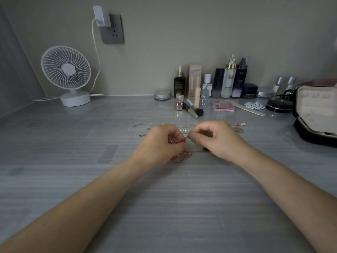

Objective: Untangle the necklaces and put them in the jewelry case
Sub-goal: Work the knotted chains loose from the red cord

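Here, in the head view, the work sits dead centre on the tabletop (91, 161). The left hand (160, 143) has its fingers curled, pinching the red cord (177, 141), whose loose loop trails out below the hand towards the person. The right hand (217, 137) is also closed in a pinch, thumb against fingertips, and meets the left almost tip to tip; it seems to hold the same cord's gold-tipped end, though the piece is too small to be sure. So the knot lies between the two hands, equally near both, and any pull apart would run left-right.

Just behind the hands, the chains (164, 124) lie stretched out on the tabletop, their long axis also left-right, with pendants at their right ends. They look already freed, by my reading.

The case (313, 108) stands open at the far right edge, well apart from the knot. It lies on the right hand's side, so that hand looks better placed for carrying a freed necklace over.
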The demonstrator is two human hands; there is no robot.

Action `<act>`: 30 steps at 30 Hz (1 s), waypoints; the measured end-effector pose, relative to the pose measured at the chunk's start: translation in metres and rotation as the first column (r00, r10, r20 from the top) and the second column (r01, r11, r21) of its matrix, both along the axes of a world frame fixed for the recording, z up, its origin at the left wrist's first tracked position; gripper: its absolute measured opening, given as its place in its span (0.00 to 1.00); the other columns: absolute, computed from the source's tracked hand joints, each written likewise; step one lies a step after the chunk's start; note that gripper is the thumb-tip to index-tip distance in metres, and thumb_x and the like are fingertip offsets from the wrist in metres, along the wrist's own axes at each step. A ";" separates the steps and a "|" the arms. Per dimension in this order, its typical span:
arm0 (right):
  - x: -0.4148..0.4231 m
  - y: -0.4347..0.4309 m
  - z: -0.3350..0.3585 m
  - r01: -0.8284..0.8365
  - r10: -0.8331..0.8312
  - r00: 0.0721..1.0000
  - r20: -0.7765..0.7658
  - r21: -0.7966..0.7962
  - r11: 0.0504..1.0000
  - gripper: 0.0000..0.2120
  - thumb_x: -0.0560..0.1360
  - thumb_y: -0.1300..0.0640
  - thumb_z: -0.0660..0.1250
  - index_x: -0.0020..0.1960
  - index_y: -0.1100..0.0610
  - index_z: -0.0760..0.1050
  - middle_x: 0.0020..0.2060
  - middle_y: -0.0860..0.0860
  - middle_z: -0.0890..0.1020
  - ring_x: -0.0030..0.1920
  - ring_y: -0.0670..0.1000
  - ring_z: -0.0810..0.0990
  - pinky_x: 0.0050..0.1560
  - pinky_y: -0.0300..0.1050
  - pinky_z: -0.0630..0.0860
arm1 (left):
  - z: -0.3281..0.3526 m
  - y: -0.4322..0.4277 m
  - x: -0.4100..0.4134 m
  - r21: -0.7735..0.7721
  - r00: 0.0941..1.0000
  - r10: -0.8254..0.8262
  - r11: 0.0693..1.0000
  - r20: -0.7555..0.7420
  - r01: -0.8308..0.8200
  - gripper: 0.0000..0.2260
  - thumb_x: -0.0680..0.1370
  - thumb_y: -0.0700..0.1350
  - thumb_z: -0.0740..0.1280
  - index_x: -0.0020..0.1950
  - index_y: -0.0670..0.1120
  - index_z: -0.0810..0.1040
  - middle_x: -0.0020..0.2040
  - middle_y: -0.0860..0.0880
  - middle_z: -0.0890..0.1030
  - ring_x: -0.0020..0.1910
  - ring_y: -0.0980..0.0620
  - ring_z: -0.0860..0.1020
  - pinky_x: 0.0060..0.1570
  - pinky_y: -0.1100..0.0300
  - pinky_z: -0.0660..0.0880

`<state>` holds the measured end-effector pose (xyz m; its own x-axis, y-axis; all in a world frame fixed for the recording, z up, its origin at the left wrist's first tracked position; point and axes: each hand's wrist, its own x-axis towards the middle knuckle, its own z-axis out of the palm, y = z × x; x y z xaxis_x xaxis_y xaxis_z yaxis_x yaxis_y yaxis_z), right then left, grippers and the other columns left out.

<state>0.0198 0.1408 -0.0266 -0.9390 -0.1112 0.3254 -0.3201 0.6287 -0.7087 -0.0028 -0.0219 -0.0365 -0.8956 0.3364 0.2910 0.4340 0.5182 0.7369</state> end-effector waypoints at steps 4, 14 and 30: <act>0.003 -0.003 0.002 -0.025 0.034 0.997 0.066 -0.128 0.991 0.09 0.76 0.58 0.64 0.37 0.51 0.76 0.31 0.50 0.81 0.36 0.53 0.78 0.40 0.46 0.74 | 0.003 0.005 0.008 0.050 0.993 -0.069 0.997 0.092 0.064 0.09 0.69 0.47 0.74 0.36 0.50 0.73 0.33 0.54 0.77 0.31 0.56 0.74 0.32 0.63 0.73; 0.003 0.000 0.002 -0.035 0.048 0.996 0.069 -0.172 0.984 0.07 0.75 0.56 0.66 0.38 0.52 0.77 0.26 0.47 0.74 0.30 0.50 0.69 0.34 0.42 0.66 | 0.004 0.004 0.004 0.157 0.994 -0.057 0.987 0.095 0.042 0.11 0.74 0.37 0.67 0.35 0.52 0.76 0.32 0.54 0.77 0.30 0.61 0.72 0.34 0.68 0.70; 0.001 0.000 -0.003 0.004 -0.002 1.000 0.024 -0.084 0.996 0.08 0.69 0.60 0.70 0.33 0.52 0.75 0.15 0.44 0.66 0.19 0.43 0.60 0.28 0.39 0.61 | 0.005 0.004 0.002 0.197 0.997 -0.011 0.980 0.076 -0.004 0.10 0.70 0.35 0.70 0.34 0.49 0.77 0.32 0.50 0.78 0.34 0.52 0.74 0.38 0.59 0.72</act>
<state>0.0206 0.1411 -0.0294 -0.9470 -0.0818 0.3106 -0.3005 0.5674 -0.7666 -0.0006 -0.0184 -0.0312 -0.9167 0.2829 0.2823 0.3740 0.3582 0.8555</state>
